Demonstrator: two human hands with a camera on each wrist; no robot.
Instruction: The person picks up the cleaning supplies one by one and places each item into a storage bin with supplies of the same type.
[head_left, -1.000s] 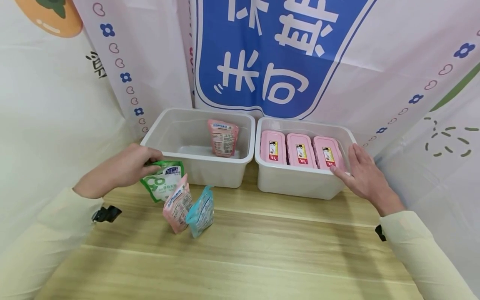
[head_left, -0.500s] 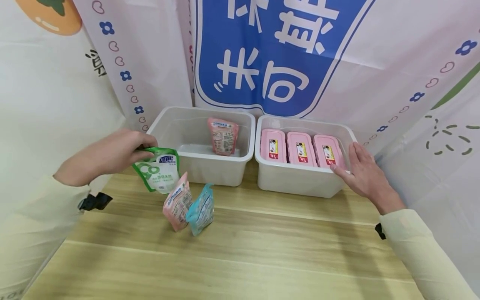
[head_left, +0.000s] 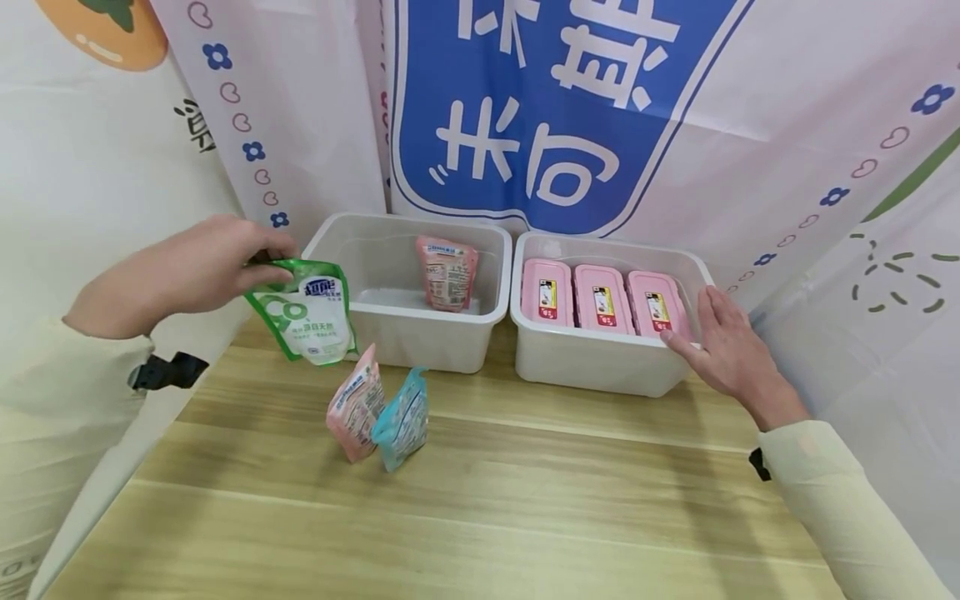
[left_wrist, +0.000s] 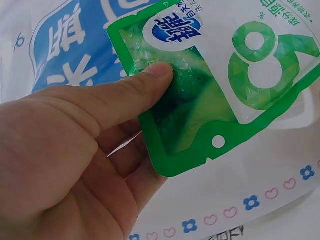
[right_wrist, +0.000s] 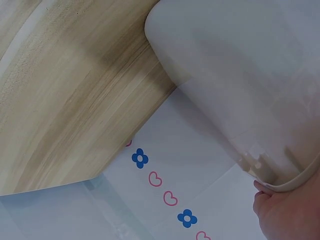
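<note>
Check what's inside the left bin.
One pink pouch sits upright toward the right end of the left bin. The near wall hides the front strip of floor, and the green pouch covers the near left corner; anything there can't be seen.

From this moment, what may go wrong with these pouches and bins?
The green pouch is pinched at one edge by the left grip, so it might slip. If it fell, it could topple the pink pouch or blue pouch standing close together on the table. The right grip rests on the rim of the right bin; a push might shift it.
</note>
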